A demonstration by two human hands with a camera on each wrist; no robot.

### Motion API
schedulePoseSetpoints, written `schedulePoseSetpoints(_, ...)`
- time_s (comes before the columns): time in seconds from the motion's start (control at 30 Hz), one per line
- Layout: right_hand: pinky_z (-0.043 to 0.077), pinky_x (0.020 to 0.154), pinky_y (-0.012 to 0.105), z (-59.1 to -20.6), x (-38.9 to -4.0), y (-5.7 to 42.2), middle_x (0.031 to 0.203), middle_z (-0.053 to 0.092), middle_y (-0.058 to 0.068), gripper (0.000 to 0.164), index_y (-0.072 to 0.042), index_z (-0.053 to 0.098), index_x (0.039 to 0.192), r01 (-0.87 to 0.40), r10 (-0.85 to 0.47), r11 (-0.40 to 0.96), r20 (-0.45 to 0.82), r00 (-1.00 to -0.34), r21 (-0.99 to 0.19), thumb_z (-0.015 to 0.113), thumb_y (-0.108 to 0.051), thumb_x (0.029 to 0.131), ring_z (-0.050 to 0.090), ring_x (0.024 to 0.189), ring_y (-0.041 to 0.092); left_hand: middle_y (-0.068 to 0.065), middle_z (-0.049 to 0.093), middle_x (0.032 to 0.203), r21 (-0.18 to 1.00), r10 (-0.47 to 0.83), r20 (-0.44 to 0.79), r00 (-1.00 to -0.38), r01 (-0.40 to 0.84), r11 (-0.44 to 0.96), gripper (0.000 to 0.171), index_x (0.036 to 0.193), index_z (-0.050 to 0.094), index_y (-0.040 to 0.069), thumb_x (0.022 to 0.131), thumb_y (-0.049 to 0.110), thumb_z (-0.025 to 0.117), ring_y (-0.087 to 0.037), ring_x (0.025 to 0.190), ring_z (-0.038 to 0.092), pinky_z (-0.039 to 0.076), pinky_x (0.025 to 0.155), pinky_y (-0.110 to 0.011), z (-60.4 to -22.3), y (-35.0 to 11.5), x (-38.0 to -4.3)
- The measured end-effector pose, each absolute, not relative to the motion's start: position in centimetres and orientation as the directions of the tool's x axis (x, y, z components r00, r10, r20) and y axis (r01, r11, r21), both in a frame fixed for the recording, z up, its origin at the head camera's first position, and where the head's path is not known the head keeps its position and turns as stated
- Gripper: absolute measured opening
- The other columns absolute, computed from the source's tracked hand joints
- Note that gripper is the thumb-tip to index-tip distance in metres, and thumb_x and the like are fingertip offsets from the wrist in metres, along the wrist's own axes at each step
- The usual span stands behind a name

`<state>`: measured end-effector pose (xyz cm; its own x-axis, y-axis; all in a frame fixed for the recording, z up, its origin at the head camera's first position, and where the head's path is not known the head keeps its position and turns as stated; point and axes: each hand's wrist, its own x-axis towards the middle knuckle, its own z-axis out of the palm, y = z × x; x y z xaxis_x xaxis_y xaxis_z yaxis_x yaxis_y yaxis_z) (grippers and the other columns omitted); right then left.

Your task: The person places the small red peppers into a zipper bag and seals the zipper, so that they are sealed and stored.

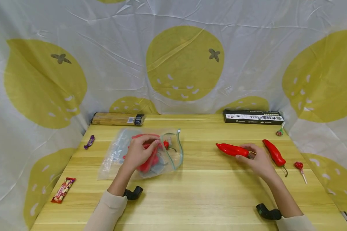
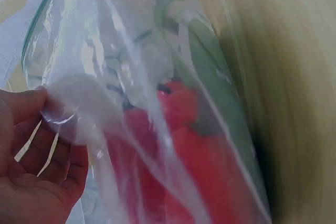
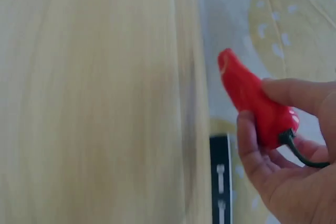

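A clear zip bag (image 1: 112, 160) lies on the left half of the table, its green-edged mouth facing right and spread apart. Inside it are several red peppers (image 2: 202, 166) and something long and green (image 2: 210, 61). My left hand (image 1: 140, 152) pinches the bag's upper sheet between thumb and fingers. On the right, my right hand (image 1: 258, 160) holds a red pepper (image 1: 231, 149) near its stem end, the tip pointing left toward the bag. In the right wrist view, thumb and fingers wrap the pepper's thick end. A second red pepper (image 1: 274, 152) lies just right of that hand.
At the back stand a noodle pack (image 1: 115, 118) on the left and a black pasta box (image 1: 253, 117) on the right. Lollipops, one red (image 1: 299, 165) and one green-wrapped (image 1: 280, 132), lie at the right edge. A purple candy (image 1: 89, 141) and a red snack bar (image 1: 63, 190) lie left.
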<state>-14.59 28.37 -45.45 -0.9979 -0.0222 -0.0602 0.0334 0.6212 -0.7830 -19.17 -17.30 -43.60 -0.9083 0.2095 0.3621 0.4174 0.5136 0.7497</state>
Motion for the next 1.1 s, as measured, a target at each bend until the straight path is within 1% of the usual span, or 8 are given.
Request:
schedulePoseSetpoints(0.1, 0.054, 0.085, 0.027, -45.3, -15.2, 25.6, 0.137, 0.05, 0.016, 0.055, -0.011, 0.052, 0.134, 0.029, -0.102, 0.443, -0.082, -0.991, -0.896, 0.071, -0.035, 0.089, 0.06, 0.118, 0.035, 0.011, 0.073, 0.101, 0.773, 0.159, 0.359, -0.92, 0.389, 0.501, 0.021, 0.104, 0.073, 0.031, 0.091, 0.046, 0.065, -0.006, 0.096, 0.068, 0.057, 0.081, -0.032, -43.4, -17.0, -19.0)
schedulePoseSetpoints(0.2, 0.056, 0.087, 0.037, -45.3, -15.8, 22.6, 0.137, 0.049, 0.014, 0.05, -0.013, 0.054, 0.133, 0.029, -0.17, 0.295, -0.082, -0.982, -0.955, 0.072, -0.029, 0.089, 0.063, 0.114, 0.028, 0.011, 0.072, 0.099, 0.819, 0.105, 0.334, -0.937, 0.343, 0.459, 0.023, 0.101, 0.073, 0.03, 0.09, 0.049, 0.064, -0.005, 0.096, 0.067, 0.056, 0.082, -0.033, -43.3, -16.8, -18.9)
schedulePoseSetpoints(0.33, 0.057, 0.086, 0.041, -45.3, -16.6, 18.3, 0.129, 0.057, 0.013, 0.046, -0.015, 0.058, 0.126, 0.008, -0.192, 0.21, -0.049, -0.98, -0.978, 0.076, -0.027, 0.085, 0.067, 0.105, 0.024, 0.009, 0.072, 0.1, 0.86, 0.059, 0.296, -0.953, 0.294, 0.417, 0.026, 0.1, 0.073, 0.027, 0.089, 0.049, 0.065, -0.007, 0.096, 0.066, 0.056, 0.084, -0.034, -43.2, -16.6, -18.7)
schedulePoseSetpoints(0.47, 0.057, 0.085, 0.043, -45.3, -17.5, 14.3, 0.121, 0.063, 0.012, 0.044, -0.014, 0.06, 0.12, -0.006, -0.187, 0.168, -0.026, -0.982, -0.986, 0.079, -0.027, 0.082, 0.069, 0.099, 0.026, 0.005, 0.072, 0.102, 0.882, 0.028, 0.261, -0.965, 0.25, 0.4, 0.025, 0.1, 0.072, 0.023, 0.091, 0.045, 0.065, -0.009, 0.1, 0.065, 0.053, 0.089, -0.036, -43.1, -16.3, -18.5)
schedulePoseSetpoints(0.57, 0.057, 0.085, 0.04, -45.3, -18.0, 11.8, 0.118, 0.066, 0.009, 0.044, -0.015, 0.061, 0.12, -0.02, -0.193, 0.162, -0.012, -0.981, -0.987, 0.079, -0.029, 0.082, 0.066, 0.098, 0.024, 0.002, 0.071, 0.103, 0.901, 0.005, 0.23, -0.973, 0.215, 0.376, 0.021, 0.101, 0.07, 0.02, 0.094, 0.038, 0.063, -0.012, 0.103, 0.064, 0.051, 0.091, -0.039, -43.0, -16.0, -18.4)
schedulePoseSetpoints(0.73, 0.055, 0.084, 0.032, -45.3, -18.5, 8.6, 0.115, 0.068, 0.004, 0.041, -0.018, 0.063, 0.116, -0.031, -0.165, 0.165, 0.003, -0.986, -0.986, 0.08, -0.03, 0.081, 0.065, 0.097, 0.022, -0.004, 0.07, 0.103, 0.906, -0.006, 0.219, -0.976, 0.201, 0.373, 0.017, 0.104, 0.066, 0.013, 0.098, 0.027, 0.059, -0.017, 0.104, 0.065, 0.052, 0.09, -0.041, -41.6, -15.2, -17.5)
schedulePoseSetpoints(0.97, 0.059, 0.077, 0.03, -45.7, -19.1, 5.4, 0.109, 0.063, 0.005, 0.043, -0.016, 0.064, 0.113, -0.045, -0.077, 0.18, 0.032, -0.997, -0.983, 0.083, -0.028, 0.077, 0.068, 0.088, 0.02, -0.005, 0.069, 0.103, 0.91, -0.028, 0.243, -0.97, 0.218, 0.351, 0.017, 0.105, 0.065, 0.009, 0.098, 0.022, 0.058, -0.018, 0.106, 0.065, 0.052, 0.094, -0.035, -40.5, -14.4, -16.6)
schedulePoseSetpoints(1.1, 0.058, 0.078, 0.03, -45.8, -19.5, 4.3, 0.107, 0.064, 0.005, 0.047, -0.014, 0.059, 0.115, -0.053, -0.072, 0.176, 0.041, -0.997, -0.983, 0.083, -0.028, 0.077, 0.069, 0.09, 0.019, -0.006, 0.069, 0.105, 0.925, -0.026, 0.234, -0.972, 0.214, 0.314, 0.017, 0.105, 0.065, 0.009, 0.098, 0.023, 0.058, -0.016, 0.105, 0.065, 0.053, 0.093, -0.03, -40.8, -14.3, -16.7)
